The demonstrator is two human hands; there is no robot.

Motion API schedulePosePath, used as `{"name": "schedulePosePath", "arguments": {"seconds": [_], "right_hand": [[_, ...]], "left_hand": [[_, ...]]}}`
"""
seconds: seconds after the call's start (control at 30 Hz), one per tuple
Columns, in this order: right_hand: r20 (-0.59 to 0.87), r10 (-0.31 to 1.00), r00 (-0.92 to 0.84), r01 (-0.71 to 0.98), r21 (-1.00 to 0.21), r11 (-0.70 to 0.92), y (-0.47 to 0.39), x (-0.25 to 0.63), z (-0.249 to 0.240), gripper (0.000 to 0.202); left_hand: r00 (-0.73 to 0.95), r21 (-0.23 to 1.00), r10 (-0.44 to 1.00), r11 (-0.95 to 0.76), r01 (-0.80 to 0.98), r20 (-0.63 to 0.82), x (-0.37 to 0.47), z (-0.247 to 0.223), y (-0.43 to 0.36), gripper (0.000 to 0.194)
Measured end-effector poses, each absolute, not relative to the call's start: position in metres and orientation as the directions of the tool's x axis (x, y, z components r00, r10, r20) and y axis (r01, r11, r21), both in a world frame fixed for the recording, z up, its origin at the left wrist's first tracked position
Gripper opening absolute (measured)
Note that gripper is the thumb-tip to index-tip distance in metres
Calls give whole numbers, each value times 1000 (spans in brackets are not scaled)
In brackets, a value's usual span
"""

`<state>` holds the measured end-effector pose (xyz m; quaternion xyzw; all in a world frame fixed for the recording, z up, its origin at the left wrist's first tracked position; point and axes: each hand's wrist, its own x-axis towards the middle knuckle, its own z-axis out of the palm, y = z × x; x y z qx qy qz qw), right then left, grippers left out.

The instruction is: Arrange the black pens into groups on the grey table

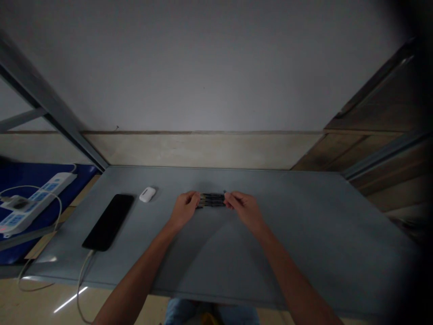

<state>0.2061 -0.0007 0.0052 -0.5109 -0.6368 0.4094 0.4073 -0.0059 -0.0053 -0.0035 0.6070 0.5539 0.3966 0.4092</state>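
Several thin dark pens (212,200) lie side by side, running left to right, low over the middle of the grey tabletop. My left hand (185,207) has its fingers closed around their left ends. At the right ends, my right hand (244,208) pinches them between thumb and fingers. Both sets of ends are partly hidden by my fingers, and the dim light blurs the finer detail.
A black phone (108,222) with a charging cable (82,271) lies on the grey table (304,243) to the left. Near it sits a white earbud case (147,194). Beyond the left edge, a white power strip (43,198) rests on a blue surface. A wall (203,149) stands behind.
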Motion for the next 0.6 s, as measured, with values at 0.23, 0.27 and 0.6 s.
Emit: {"name": "schedulePosePath", "arguments": {"seconds": [0.23, 0.27, 0.6], "right_hand": [[152, 976, -159, 272, -943, 191, 0, 206, 7, 25], [142, 977, -159, 281, -942, 183, -1, 206, 7, 26], [160, 971, -179, 298, -932, 208, 1, 207, 0, 27]], "left_hand": [[15, 955, 1000, -16, 296, 12, -9, -10, -3, 44], [10, 954, 1000, -26, 300, 24, -9, -11, -3, 44], [27, 944, 999, -48, 327, 42, -9, -12, -1, 43]]}}
